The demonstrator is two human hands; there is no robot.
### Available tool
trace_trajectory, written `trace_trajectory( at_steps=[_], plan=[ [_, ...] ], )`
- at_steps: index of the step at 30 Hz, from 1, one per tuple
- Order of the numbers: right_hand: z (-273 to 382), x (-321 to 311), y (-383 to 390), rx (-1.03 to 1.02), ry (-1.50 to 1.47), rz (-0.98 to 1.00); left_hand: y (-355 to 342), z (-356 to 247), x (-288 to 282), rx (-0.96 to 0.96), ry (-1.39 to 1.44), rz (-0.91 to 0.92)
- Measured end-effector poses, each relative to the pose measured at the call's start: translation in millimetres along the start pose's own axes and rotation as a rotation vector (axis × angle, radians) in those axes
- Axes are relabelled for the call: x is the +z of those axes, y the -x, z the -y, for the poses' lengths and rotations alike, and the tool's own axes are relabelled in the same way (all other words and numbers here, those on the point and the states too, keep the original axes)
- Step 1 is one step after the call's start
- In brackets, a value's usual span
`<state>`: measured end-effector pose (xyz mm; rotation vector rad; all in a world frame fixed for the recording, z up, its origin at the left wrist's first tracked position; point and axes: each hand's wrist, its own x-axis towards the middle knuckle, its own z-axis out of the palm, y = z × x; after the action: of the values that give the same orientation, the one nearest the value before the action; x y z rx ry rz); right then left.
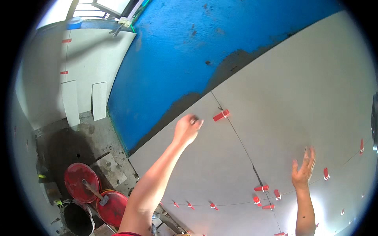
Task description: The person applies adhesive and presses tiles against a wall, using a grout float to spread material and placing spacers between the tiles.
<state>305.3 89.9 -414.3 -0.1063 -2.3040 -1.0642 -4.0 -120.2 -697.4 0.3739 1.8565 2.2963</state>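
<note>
My left hand (188, 129) is closed, slightly blurred, over the upper part of a large light-grey tile (189, 165). Something small and dark shows between its fingers, too indistinct to name. A red wedge in a white clip (221, 115) sits just right of that hand, across the joint between two tiles. Fingers up and apart, my right hand (304, 169) is at the neighbouring grey tile (283, 114); whether its palm touches the surface I cannot tell. Another red wedge (261, 188) crosses the joint lower down, with several more along the lower seam.
Above the tiles is a blue wall (169, 51) with dark mortar along the tile edge. At lower left stand two red buckets (82, 181), a hammer (94, 192) lying across them, and a dark bucket (78, 218). Tile strips (70, 103) lean at the left wall below a window.
</note>
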Motion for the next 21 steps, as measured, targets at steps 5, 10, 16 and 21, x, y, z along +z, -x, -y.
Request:
trace_trajectory(
  at_steps=[5, 10, 16, 21],
  plan=[
    [-43, 20, 24, -0.106, 0.215, 0.071, -47, -21, 44, -0.046, 0.098, 0.055],
    [-58, 39, 33, -0.202, 0.353, -0.031, -70, -12, 53, -0.058, 0.155, -0.022],
    [-59, 35, 32, -0.175, 0.365, -0.026, -107, -24, 35, -0.055, 0.045, -0.134],
    [-54, 35, 28, -0.186, 0.343, -0.021, -134, -20, 10, -0.047, 0.22, -0.485]
  ],
)
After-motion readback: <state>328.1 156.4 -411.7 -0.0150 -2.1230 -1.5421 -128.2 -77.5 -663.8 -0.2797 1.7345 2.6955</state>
